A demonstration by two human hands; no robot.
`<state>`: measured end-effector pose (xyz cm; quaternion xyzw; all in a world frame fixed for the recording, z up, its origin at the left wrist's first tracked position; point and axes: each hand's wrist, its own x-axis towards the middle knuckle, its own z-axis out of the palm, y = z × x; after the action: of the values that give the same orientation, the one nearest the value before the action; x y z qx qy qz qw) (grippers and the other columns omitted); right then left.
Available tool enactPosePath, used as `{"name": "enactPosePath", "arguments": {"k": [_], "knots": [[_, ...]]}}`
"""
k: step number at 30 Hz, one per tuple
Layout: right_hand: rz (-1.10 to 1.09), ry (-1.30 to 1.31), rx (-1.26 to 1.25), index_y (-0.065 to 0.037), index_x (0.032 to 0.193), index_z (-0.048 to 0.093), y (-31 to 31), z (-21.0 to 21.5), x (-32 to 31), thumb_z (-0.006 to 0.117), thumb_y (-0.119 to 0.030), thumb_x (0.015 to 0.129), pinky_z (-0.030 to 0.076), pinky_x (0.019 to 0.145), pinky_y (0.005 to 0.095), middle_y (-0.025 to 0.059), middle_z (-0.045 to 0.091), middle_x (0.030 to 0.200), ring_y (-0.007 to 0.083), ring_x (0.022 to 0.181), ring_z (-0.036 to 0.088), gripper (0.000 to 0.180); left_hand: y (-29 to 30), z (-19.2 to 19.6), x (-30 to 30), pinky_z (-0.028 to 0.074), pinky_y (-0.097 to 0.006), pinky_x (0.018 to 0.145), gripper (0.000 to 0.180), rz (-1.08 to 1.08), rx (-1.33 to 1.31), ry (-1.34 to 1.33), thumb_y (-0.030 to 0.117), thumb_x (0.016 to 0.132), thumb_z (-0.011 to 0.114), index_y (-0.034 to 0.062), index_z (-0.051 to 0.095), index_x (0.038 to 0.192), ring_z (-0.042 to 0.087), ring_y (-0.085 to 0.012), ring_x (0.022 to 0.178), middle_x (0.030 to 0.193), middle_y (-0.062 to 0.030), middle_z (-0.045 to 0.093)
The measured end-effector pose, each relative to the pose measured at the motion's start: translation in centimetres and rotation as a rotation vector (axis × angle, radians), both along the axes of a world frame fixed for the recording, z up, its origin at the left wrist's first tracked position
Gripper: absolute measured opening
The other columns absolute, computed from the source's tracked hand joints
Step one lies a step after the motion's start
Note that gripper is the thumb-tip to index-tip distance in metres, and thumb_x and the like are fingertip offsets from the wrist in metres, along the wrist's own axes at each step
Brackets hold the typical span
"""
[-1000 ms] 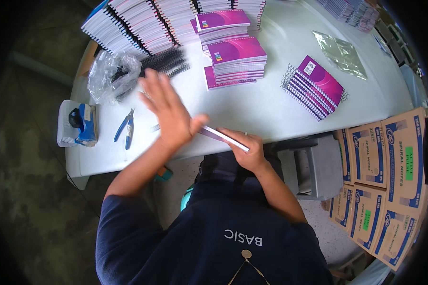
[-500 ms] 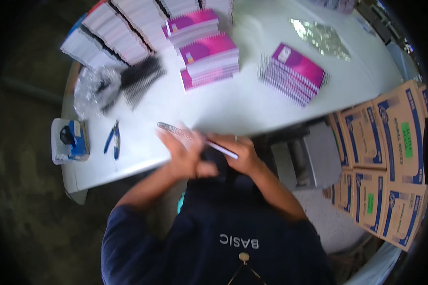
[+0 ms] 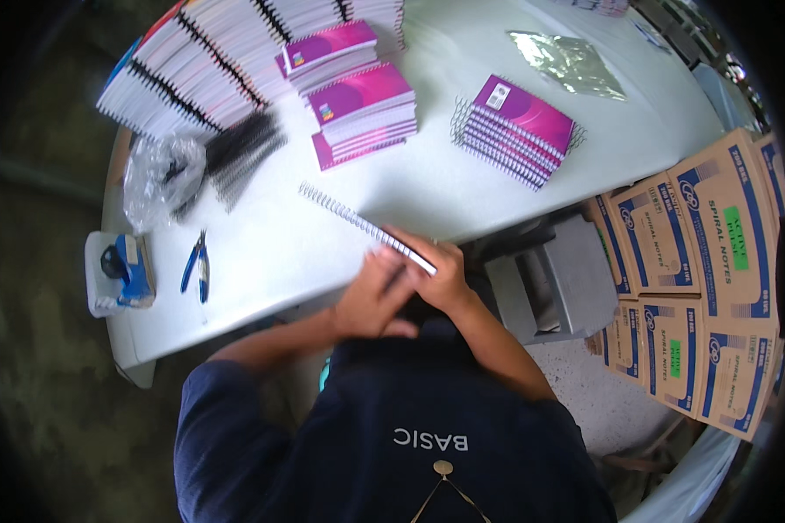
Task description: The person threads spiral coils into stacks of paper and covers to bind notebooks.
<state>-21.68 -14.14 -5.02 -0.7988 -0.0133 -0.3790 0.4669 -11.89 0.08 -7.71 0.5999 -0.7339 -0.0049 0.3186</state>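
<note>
A small notebook, seen edge-on with its white page edge (image 3: 425, 265) toward me, is gripped in my right hand (image 3: 449, 279). A wire spiral coil (image 3: 330, 204) runs along its spine, and the coil's far end sticks out past the pages over the table. My left hand (image 3: 368, 301) is at the near part of the spine, fingers spread and slightly blurred, thumb apart. Whether its fingertips touch the coil I cannot tell. Left of the hands, blue-handled cutting pliers (image 3: 196, 266) lie on the table.
On the white table (image 3: 262, 253) are purple notebook stacks (image 3: 362, 94), a notebook pile with coils protruding (image 3: 519, 131), loose dark coils (image 3: 246, 157), a plastic bag (image 3: 164, 181), a tape dispenser (image 3: 131, 268) and a clear sheet (image 3: 567, 63). Cartons (image 3: 724, 235) and a grey step stool (image 3: 576, 279) stand right.
My left hand has moved back toward me and right, from the coil's far part to beside the notebook. More of the coil shows. The right hand keeps its grip.
</note>
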Motion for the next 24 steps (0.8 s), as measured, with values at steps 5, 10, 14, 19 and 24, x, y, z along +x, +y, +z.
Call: {"name": "enactPosePath", "arguments": {"k": [5,10,14,19,24], "knots": [[0.014,-0.084,-0.097,-0.004,0.109,0.062,-0.2,-0.5,1.8,0.063,-0.004,0.078,0.053,0.076,0.0359,0.0145,0.067,0.099,0.0293,0.089,0.066,0.031,-4.5,4.2,3.0,0.017,-0.065,0.101,0.073,0.441,-0.574,-0.332,0.061,0.084,0.049,0.0019,0.048,0.126,0.026,-0.0524,0.126,0.135,-0.0308,0.031],[-0.029,0.059,0.119,-0.006,0.113,0.061,-1.5,-0.3,1.8,0.062,-0.004,0.076,0.051,0.071,0.0384,0.0156,0.066,0.099,0.0326,0.085,0.065,0.037,-1.5,-1.0,0.0,0.031,-0.062,0.090,0.093,-0.032,-0.228,-0.116,0.071,0.074,0.051,0.0052,0.034,0.137,0.036,-0.0533,0.117,0.134,-0.0296,0.033],[0.095,0.105,0.090,-0.002,0.109,0.060,-1.5,-1.6,2.6,0.063,-0.004,0.076,0.050,0.069,0.0383,0.0159,0.066,0.093,0.0306,0.082,0.066,0.033,-5.3,5.3,2.5,0.020,-0.063,0.098,0.075,0.419,-0.408,-0.389,0.065,0.082,0.044,0.0102,0.045,0.134,0.032,-0.0498,0.123,0.136,-0.0220,0.035],[0.016,0.193,0.249,0.000,0.096,0.059,-2.3,-1.5,2.9,0.064,-0.001,0.071,0.050,0.069,0.0388,0.0183,0.065,0.088,0.0373,0.083,0.063,0.025,-5.5,6.5,3.2,0.024,-0.051,0.104,0.046,0.225,0.019,-0.252,0.039,0.082,0.059,0.0113,0.056,0.118,0.044,-0.0269,0.121,0.121,-0.0085,0.053],[-0.021,0.116,0.135,-0.001,0.097,0.061,-2.5,-1.3,3.8,0.062,0.000,0.073,0.040,0.098,0.0436,0.0152,0.066,0.088,0.0318,0.086,0.064,0.023,-6.3,9.5,4.7,0.032,-0.037,0.094,0.032,0.130,0.011,-0.100,0.014,0.073,0.071,0.0142,0.065,0.104,0.055,-0.0194,0.103,0.099,-0.0019,0.061]]}}
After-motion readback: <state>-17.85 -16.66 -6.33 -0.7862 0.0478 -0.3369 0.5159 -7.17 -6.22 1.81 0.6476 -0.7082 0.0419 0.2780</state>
